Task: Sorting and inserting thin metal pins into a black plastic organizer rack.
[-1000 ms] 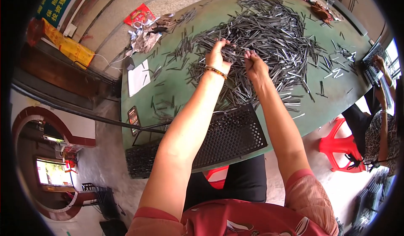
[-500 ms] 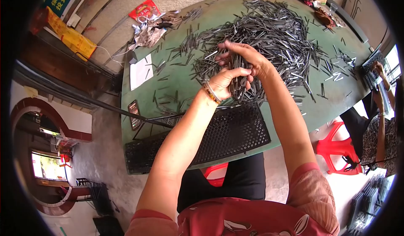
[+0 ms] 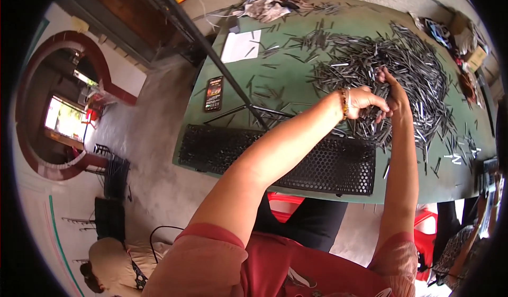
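Note:
Over the near side of a big heap of thin dark metal-looking strips (image 3: 423,80), my two hands come together. My left hand (image 3: 364,102), with a beaded bracelet at its wrist, is closed, its thumb reaching across to the other hand. My right hand (image 3: 396,97) curls in from the right with bent fingers. A handful of the same strips lies between the palms, mostly hidden by the fingers. Just nearer to me, a long black perforated panel (image 3: 328,164) lies along the table's front edge. My left forearm passes over it.
Loose strips are scattered on the green table (image 3: 296,74). At its left are a phone (image 3: 214,93), white paper (image 3: 241,45) and a thin black metal bar (image 3: 211,53). Cloths or gloves (image 3: 270,7) lie at the back. One person (image 3: 114,265) is at lower left, another at far right.
The view has swung left, so the table appears farther right. My hands stay together at the heap, with the strips between them now less visible. A person has come into view at lower left.

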Motion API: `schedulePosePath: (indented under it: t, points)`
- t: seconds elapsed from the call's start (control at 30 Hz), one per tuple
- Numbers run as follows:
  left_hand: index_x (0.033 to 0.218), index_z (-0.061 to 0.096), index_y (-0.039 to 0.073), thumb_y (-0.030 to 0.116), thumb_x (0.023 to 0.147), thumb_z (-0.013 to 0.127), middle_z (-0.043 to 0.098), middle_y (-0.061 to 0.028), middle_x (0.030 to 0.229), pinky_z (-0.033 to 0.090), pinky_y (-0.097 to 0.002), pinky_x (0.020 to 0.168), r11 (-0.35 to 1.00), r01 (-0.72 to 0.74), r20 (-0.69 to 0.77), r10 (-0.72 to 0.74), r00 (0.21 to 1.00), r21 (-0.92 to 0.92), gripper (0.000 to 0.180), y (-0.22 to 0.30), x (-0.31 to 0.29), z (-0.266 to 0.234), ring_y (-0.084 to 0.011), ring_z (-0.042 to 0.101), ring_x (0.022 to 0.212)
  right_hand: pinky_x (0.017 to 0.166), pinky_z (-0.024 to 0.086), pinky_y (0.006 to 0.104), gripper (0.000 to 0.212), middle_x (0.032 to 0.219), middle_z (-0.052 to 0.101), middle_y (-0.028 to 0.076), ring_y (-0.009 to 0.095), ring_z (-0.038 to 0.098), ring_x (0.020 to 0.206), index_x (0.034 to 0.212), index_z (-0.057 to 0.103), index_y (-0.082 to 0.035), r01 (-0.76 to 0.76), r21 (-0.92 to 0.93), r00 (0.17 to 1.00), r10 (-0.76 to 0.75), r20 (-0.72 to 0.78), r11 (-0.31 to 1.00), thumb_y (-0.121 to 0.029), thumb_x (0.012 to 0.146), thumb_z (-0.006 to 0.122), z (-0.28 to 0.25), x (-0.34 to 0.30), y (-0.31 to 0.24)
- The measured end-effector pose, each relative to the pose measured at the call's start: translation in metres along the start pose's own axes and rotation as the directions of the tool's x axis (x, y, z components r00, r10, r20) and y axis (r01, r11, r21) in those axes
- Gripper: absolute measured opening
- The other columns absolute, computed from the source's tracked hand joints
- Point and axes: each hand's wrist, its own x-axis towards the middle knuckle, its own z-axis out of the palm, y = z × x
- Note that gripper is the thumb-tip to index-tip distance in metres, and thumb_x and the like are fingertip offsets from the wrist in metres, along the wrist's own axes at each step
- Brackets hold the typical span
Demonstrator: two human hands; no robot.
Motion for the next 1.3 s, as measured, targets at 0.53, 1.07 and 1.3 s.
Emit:
schedulePosePath:
  t: [0.53, 1.07, 1.3]
  points:
    - [0.091, 0.056, -0.006, -0.001, 0.075, 0.064, 0.063, -0.0129, 0.081, 0.056, -0.0415, 0.057, 0.958, -0.235, -0.672, 0.285, 0.684, 0.167, 0.019, -0.001, 0.065, -0.058, -0.0235, 0.065, 0.072, 0.064, 0.049, 0.0253, 0.021, 0.079, 0.062, 0.005, 0.014, 0.058, 0.068, 0.106, 0.06, 0.002, 0.203, -0.263, 0.966, -0.237, -0.103, 0.943, -0.012, 0.091, 0.057, 0.028, 0.025, 0.015]
    - [0.083, 0.051, 0.001, 0.013, 0.075, 0.041, 0.062, -0.0164, 0.083, 0.052, -0.0464, 0.076, 0.903, -0.2, -0.469, -0.002, 0.883, -0.379, 0.018, -0.003, 0.067, -0.065, -0.0315, 0.062, 0.078, 0.084, 0.049, 0.0295, 0.035, 0.112, 0.06, 0.013, 0.02, 0.059, 0.098, 0.118, 0.056, 0.002, 0.045, -0.338, 0.997, -0.062, -0.038, 0.94, 0.004, 0.086, 0.045, 0.02, 0.017, 0.019]
    - [0.103, 0.058, 0.007, 0.031, 0.09, 0.053, 0.065, -0.0102, 0.096, 0.052, -0.0469, 0.078, 0.92, -0.225, -0.367, 0.099, 0.925, -0.319, 0.028, -0.009, 0.07, -0.071, -0.0268, 0.064, 0.085, 0.089, 0.045, 0.0294, 0.038, 0.118, 0.057, 0.015, 0.023, 0.056, 0.104, 0.126, 0.05, 0.002, 0.134, -0.554, 0.989, -0.075, 0.129, 0.822, -0.012, 0.091, 0.047, 0.031, 0.027, 0.019]
